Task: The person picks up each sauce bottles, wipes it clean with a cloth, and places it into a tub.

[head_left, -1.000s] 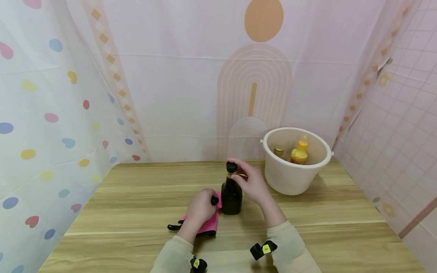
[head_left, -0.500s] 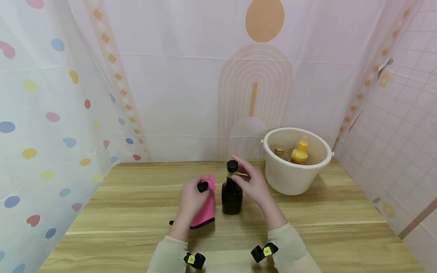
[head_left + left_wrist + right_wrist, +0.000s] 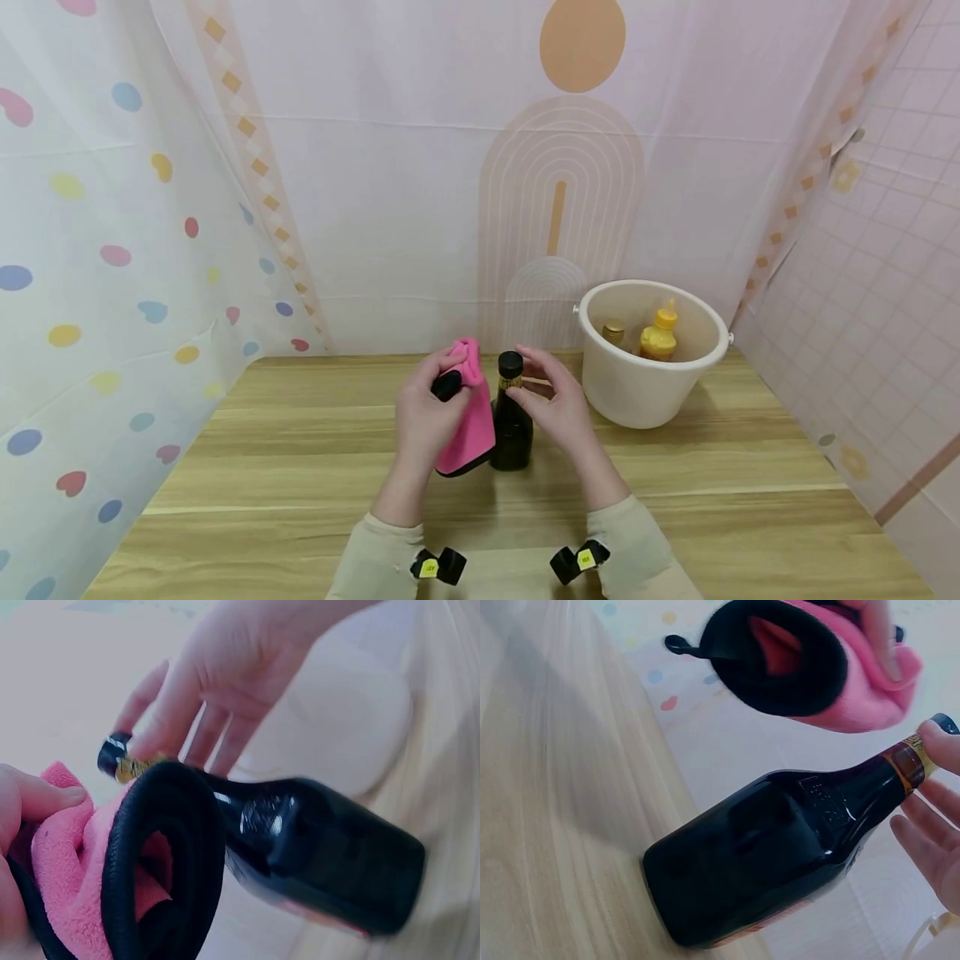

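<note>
A dark glass bottle (image 3: 513,440) with a black cap and a gold neck band stands upright on the wooden table. My right hand (image 3: 558,402) holds it by the neck, thumb on the near side and fingers behind. Just left of the bottle, my left hand (image 3: 426,415) grips a pink cloth (image 3: 476,427) with black edging, raised off the table. In the right wrist view, the cloth (image 3: 870,690) is rolled into a tube whose black-edged end is open, and a small black loop hangs from it. The left palm is partly hidden by the cloth.
To the right of the bottle stands a white bucket (image 3: 630,392). Inside it are a yellow squeeze bottle (image 3: 658,335) and a gold-capped bottle (image 3: 612,331). Printed curtains hang behind and on both sides of the wooden table (image 3: 300,433).
My left hand has lifted the pink cloth off the table, drawing it left and then up beside the bottle neck. My right hand stays at the bottle's neck.
</note>
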Tool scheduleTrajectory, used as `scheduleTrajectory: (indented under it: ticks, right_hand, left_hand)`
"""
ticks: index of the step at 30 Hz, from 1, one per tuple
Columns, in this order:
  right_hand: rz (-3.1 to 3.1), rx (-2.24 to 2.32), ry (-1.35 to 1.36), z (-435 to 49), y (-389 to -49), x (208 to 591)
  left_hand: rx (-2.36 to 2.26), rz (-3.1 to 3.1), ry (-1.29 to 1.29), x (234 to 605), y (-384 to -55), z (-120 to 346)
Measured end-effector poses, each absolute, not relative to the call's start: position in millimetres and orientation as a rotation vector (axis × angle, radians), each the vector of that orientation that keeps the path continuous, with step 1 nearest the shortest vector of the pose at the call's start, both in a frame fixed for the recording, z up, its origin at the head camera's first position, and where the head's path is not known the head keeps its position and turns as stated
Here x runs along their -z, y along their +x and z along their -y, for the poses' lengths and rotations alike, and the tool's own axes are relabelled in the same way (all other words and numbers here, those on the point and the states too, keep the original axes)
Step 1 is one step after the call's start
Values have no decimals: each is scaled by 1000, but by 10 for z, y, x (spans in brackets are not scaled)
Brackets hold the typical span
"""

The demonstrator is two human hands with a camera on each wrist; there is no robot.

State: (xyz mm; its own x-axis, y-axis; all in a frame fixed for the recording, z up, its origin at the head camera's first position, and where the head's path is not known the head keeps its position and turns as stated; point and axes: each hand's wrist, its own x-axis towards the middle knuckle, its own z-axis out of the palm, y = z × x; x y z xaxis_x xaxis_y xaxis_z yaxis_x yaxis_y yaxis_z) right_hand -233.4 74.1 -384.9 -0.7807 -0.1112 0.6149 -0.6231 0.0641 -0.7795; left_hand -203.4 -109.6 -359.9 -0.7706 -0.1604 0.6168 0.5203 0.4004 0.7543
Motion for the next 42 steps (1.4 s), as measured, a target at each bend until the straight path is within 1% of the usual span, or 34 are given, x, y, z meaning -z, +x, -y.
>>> scheduleTrajectory:
  ticks: [7, 10, 14, 19, 24, 42]
  right_hand:
    - [1978, -1671, 686, -681, -2089, 3589]
    - [1989, -1622, 670, -666, -2069, 3578]
    - [1981, -1626, 652, -660, -2190, 3746]
    - [1989, -1650, 640, -670, -2320, 3917]
    - [2016, -1628, 635, -685, -2328, 3927]
    - [2024, -1642, 618, -683, -2306, 3911]
  left_hand:
    - [1315, 1954, -436, 3558, -2025, 967]
    - [1324, 1933, -460, 3581, -2027, 915]
    - [1361, 1921, -471, 3626, -2029, 847]
    - [1413, 1939, -414, 3676, -2033, 796]
    - [1431, 1962, -365, 3706, -2041, 777]
    - [1431, 2130, -321, 3816, -2035, 825]
